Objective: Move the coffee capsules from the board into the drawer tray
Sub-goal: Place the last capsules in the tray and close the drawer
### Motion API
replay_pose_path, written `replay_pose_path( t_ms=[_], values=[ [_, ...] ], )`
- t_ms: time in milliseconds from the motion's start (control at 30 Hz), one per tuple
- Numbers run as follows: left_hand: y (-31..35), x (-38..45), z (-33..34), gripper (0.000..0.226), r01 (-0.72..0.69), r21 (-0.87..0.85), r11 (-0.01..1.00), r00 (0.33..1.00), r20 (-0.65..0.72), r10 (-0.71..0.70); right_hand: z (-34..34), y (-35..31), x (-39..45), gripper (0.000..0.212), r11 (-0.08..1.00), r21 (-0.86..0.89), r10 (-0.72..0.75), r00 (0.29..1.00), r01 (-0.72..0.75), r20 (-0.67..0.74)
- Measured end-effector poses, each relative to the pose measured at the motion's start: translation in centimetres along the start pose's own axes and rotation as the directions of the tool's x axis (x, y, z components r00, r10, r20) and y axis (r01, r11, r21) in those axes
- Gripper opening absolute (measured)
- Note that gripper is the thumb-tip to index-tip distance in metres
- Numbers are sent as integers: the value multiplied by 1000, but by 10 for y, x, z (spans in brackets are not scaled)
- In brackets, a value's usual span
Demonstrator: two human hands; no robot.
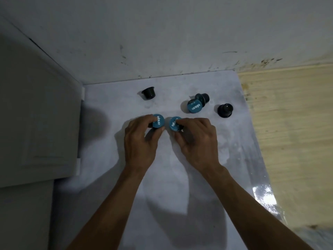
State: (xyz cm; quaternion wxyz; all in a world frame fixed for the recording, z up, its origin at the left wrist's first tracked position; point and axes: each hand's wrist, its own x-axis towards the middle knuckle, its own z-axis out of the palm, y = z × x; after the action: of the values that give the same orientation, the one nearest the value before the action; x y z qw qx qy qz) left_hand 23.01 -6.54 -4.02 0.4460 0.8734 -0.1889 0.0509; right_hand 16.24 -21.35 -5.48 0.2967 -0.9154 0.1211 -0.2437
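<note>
Picking up is the step in hand: my left hand (139, 141) pinches one teal-lidded capsule (158, 121) between thumb and curled fingertips, and my right hand (195, 139) pinches a second teal-lidded capsule (174, 123) the same way, the two lids just beside each other near the middle of the board (180, 177). Neither hand is spread wide; the fingers are curled round the dark cups under the lids. I cannot tell whether either capsule has left the surface.

Next, as I judge it, both must be lifted clear and carried to the drawer tray, which I do not see anywhere here, so I would have to turn or look for it first. The grip is only on the rims and sides, so a loose pinch could let one drop.

Counting capsules: six in all. Two are in my hands. Toward the board's far edge on the left lies one dark capsule (148, 93) on its side, well apart from the rest. Toward the far right corner there are three more: a tilted one showing its teal lid (194, 107), another lying on its side (203, 97) touching it from behind, and a dark one turned lid-down (225, 110) near the right edge. So four remain after this pair.
</note>
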Motion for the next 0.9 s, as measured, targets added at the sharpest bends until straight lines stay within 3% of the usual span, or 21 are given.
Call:
replay_pose_path(
  t_ms=[167,433,600,900],
  values=[
    [-7,-1,2,33,-18,23,1000,999,-45,19,4,0,-1,23,1000,-26,-10,1000,10,-7],
    [5,3,-10,33,105,-70,992,994,-27,-107,-3,-12,6,22,995,83,64,998,-63,-11],
    [30,2,-40,30,114,-65,991,988,-98,-120,-30,-38,8,24,984,135,120,993,-119,4],
    [80,-28,-124,29,123,-111,986,982,-132,-137,-76,-108,-5,27,970,234,61,998,-57,-11]
  ],
)
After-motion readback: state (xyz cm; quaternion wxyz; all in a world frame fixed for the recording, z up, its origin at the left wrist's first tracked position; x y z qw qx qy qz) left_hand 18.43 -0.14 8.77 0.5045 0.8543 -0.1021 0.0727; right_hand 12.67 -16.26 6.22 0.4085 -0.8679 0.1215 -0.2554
